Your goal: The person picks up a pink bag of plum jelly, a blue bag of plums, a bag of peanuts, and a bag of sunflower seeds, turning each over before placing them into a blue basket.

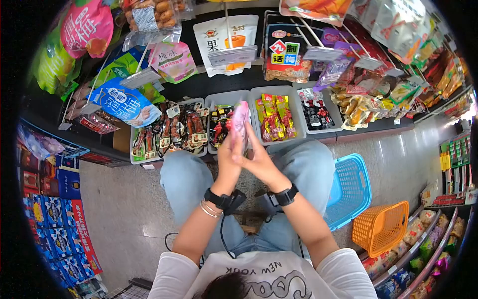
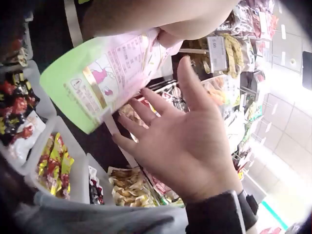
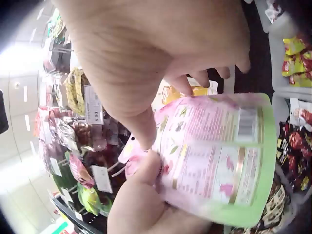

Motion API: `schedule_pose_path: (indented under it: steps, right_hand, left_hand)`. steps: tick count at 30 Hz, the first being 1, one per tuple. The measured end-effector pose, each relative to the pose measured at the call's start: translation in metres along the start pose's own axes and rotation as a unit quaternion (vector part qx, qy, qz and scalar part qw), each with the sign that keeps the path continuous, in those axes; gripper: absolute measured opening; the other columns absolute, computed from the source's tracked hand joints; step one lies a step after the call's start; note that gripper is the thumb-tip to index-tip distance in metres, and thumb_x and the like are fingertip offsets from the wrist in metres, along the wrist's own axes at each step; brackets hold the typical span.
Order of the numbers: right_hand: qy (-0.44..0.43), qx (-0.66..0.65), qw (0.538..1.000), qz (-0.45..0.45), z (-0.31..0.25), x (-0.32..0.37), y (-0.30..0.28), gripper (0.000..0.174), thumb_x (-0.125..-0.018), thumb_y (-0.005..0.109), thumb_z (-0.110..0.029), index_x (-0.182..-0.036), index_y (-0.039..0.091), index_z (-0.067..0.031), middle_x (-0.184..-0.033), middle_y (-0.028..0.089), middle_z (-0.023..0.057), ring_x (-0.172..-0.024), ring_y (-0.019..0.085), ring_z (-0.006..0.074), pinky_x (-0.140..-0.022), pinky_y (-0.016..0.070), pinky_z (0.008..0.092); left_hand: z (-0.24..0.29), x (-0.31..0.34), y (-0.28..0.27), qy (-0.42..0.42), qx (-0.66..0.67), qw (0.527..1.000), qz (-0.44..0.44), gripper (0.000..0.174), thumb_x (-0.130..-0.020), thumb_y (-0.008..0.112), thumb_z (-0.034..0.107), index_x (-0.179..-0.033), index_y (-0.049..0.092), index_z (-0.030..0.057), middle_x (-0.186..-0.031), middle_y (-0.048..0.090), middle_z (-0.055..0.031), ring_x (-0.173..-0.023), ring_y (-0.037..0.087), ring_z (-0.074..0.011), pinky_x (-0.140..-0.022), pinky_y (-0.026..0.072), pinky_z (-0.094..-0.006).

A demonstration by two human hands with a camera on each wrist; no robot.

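Note:
A pink snack pouch with a green bottom is held up in front of the shelf, over the candy bins. My left hand pinches it near its pink end; in the right wrist view the left thumb presses on its face. Printed text and a barcode show on that face of the pouch. My right hand is spread with straight fingers beside the pouch's edge in the left wrist view. From the right wrist, the fingers of that hand reach partly behind the pouch.
Plastic bins of wrapped snacks, among them one with yellow packets, line the low shelf. Bagged snacks hang from hooks above, including a blue bag. A blue basket and an orange basket stand on the floor at the right.

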State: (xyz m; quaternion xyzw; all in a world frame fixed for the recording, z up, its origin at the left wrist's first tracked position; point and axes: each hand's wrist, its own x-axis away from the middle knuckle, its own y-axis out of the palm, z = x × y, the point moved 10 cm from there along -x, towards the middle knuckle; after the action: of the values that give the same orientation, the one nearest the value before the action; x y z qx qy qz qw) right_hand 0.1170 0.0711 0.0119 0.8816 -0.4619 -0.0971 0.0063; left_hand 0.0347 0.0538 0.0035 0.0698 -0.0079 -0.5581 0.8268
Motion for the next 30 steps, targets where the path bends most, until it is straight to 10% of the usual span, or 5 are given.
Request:
schedule_pose_path:
  steps: [5,10,18,25,30]
  right_hand:
    - [-0.011,-0.105,0.987,0.120,-0.040,0.033,-0.022,0.060,-0.085,0.065,-0.019,-0.131,0.036,0.0047,-0.124,0.050,0.0129,-0.114,0.046,0.0163,-0.096,0.0377,0.0295]
    - [-0.043,-0.101,0.956,0.271,-0.090,0.074,-0.081,0.032,-0.091,0.057,-0.016,-0.117,0.053,0.0029,-0.105,0.061,0.0052,-0.092,0.054,0.0099,-0.079,0.0456,0.0258]
    - [-0.108,-0.005,0.914,0.392,-0.166,0.176,-0.197,0.026,-0.090,0.060,-0.013,-0.111,0.058,0.0017,-0.098,0.064,0.0035,-0.086,0.058,0.0089,-0.077,0.0460,0.0243]
    - [0.002,0.152,0.903,0.402,-0.137,0.272,-0.267,0.020,-0.087,0.063,-0.012,-0.103,0.063,0.0010,-0.093,0.066,0.0030,-0.084,0.057,0.0076,-0.075,0.0456,0.0234]
    - [0.062,0.230,0.874,0.423,-0.109,0.320,-0.304,0.013,-0.079,0.067,-0.003,-0.091,0.067,0.0025,-0.085,0.067,0.0086,-0.077,0.063,0.0128,-0.070,0.0488,0.0246]
  left_hand:
    - [0.059,0.031,0.053,0.205,-0.305,0.926,-0.082,0.063,-0.086,0.055,0.020,-0.141,0.030,0.0024,-0.145,0.028,-0.0226,-0.134,0.026,-0.0378,-0.109,0.0209,-0.0431]
    - [0.114,0.062,0.115,0.294,-0.252,0.900,-0.198,0.083,-0.070,0.063,0.008,-0.143,0.024,0.0033,-0.151,0.012,-0.0186,-0.139,0.007,-0.0376,-0.110,0.0095,-0.0479]
    - [0.149,0.074,0.207,0.293,-0.118,0.930,-0.186,0.062,-0.078,0.069,0.009,-0.133,0.041,0.0020,-0.134,0.043,-0.0133,-0.125,0.040,-0.0228,-0.104,0.0305,-0.0338]
    - [0.031,0.105,0.309,-0.024,-0.054,0.893,-0.446,0.022,-0.077,0.070,0.006,-0.097,0.063,0.0006,-0.100,0.064,-0.0061,-0.090,0.058,-0.0095,-0.080,0.0473,-0.0266]
    - [-0.025,0.131,0.350,0.022,-0.074,0.874,-0.480,0.011,-0.077,0.071,0.007,-0.081,0.065,-0.0009,-0.084,0.064,-0.0039,-0.080,0.060,-0.0091,-0.072,0.0489,-0.0255]
